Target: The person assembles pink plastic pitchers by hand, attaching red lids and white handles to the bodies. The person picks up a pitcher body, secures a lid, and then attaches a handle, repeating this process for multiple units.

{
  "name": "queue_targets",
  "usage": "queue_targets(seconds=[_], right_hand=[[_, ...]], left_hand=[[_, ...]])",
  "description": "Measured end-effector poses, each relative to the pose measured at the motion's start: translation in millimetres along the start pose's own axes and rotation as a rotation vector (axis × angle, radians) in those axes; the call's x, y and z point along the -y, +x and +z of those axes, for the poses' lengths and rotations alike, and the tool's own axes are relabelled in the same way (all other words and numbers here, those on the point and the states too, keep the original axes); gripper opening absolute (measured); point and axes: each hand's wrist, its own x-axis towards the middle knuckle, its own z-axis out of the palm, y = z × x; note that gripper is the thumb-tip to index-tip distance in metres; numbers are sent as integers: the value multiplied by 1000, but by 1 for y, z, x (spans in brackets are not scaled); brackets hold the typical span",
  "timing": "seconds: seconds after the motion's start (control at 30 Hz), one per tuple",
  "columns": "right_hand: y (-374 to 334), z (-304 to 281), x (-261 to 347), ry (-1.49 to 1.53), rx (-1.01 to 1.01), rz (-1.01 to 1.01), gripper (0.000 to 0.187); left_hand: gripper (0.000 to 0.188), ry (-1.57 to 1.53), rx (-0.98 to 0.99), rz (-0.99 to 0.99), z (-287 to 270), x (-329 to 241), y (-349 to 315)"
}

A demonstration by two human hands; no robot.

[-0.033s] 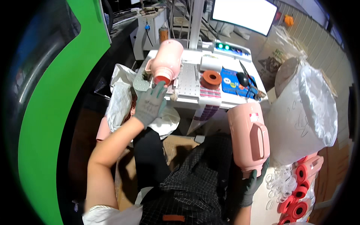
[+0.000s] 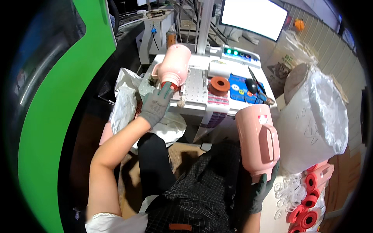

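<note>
Fingers [image 2: 166, 90] extended, left hand [image 2: 156, 104] reaches tabletop flask [image 2: 175, 64].

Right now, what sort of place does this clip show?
Most likely a factory workstation: the right hand holds a pink flask, a matching flask lies on the bench, and many similar red parts are grouped nearby.

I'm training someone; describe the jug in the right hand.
Below the bright monitor stands a white table. At its near right corner, the right hand holds the pink jug by its neck. Unlike the tabletop jug, it shows a red-and-white sticker.
</note>
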Motion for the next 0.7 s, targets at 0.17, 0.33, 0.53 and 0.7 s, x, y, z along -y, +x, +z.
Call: queue_targets(seconds=[0.17,0.33,0.53,0.7], right_hand=[[59,60,-5,-34,135,-122,81],[92,139,0,-220,234,-419,87],[113,313,-1,-676,349,-866,80],[110,403,-23,-973,490,-781,81]], left_hand=[[28,153,-16,188,10,35,20],[17,-172,-477,442,-126,-60,-44],[19,-851,-119,130,-154,-104,-112],[26,-1049,-56,-256,-115,-117,-138]])
